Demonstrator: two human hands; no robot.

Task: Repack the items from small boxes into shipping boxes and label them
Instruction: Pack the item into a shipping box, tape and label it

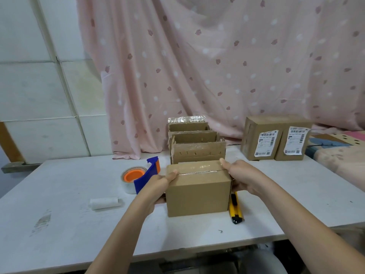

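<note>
A closed brown cardboard box point(197, 192) with clear tape along its top seam stands on the white table point(69, 204). My left hand point(160, 182) grips its left side, thumb lying on the top edge. My right hand point(240, 177) grips its right side, thumb on the top corner. Behind it stand three small open boxes point(197, 153) in a row, their contents hidden. Two sealed boxes with white shipping labels point(274, 139) sit at the back right.
A blue and orange tape dispenser point(141, 177) lies left of the box. A yellow utility knife point(235, 208) rests by its right side. A white roll point(104, 202) lies front left. A pink curtain point(217, 66) hangs behind; patterned fabric point(339, 153) is at right.
</note>
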